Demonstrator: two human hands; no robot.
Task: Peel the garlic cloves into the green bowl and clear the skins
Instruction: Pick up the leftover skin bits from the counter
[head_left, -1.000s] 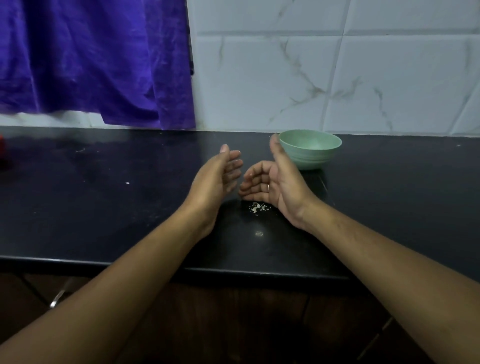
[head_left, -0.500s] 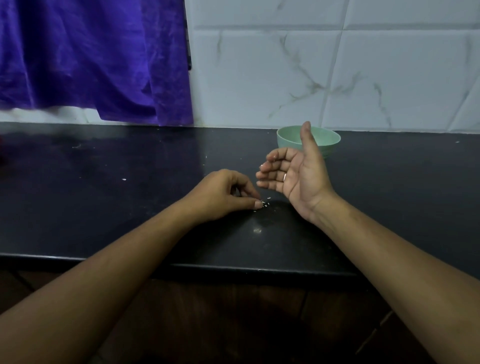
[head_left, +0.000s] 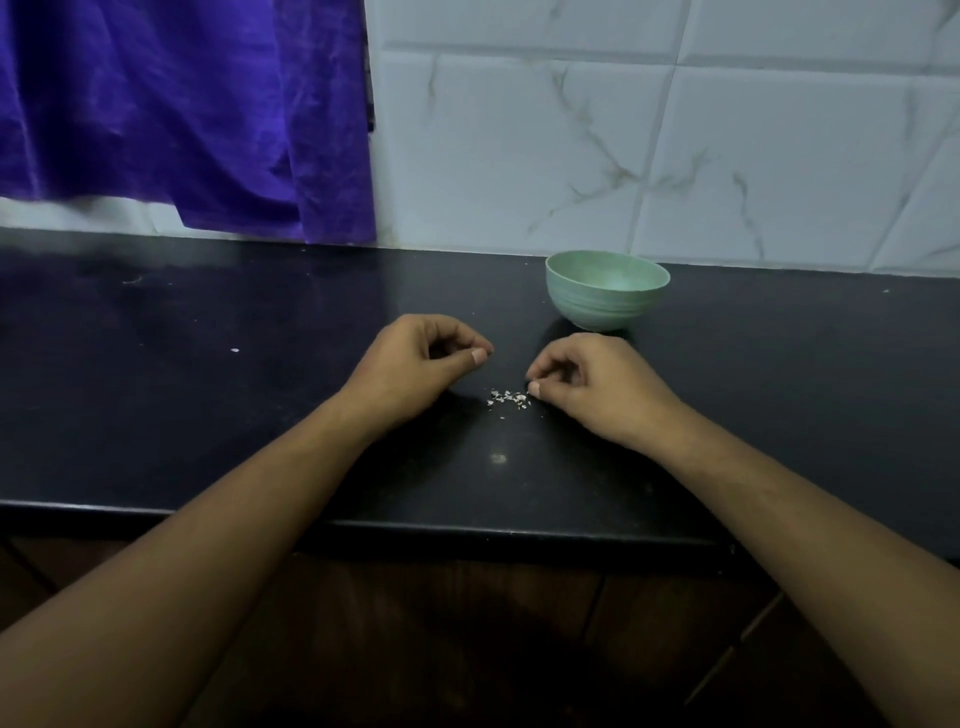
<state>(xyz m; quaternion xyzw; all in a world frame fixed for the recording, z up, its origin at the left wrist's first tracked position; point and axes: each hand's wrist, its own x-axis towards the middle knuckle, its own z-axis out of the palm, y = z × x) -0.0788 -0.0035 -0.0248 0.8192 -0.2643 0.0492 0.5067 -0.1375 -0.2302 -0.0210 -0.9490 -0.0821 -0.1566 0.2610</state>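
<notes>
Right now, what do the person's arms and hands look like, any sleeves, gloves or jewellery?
Both arms are bare: the left forearm and right forearm show no sleeves up to the frame's edge. The left hand and right hand wear no gloves, and no watch or bracelet sits at either wrist. No ring shows in this view. The visible thumbnails are short and look unpainted.

Nothing written, no label, brand, number or sign, could be read on the bowl, surface or wall.
</notes>
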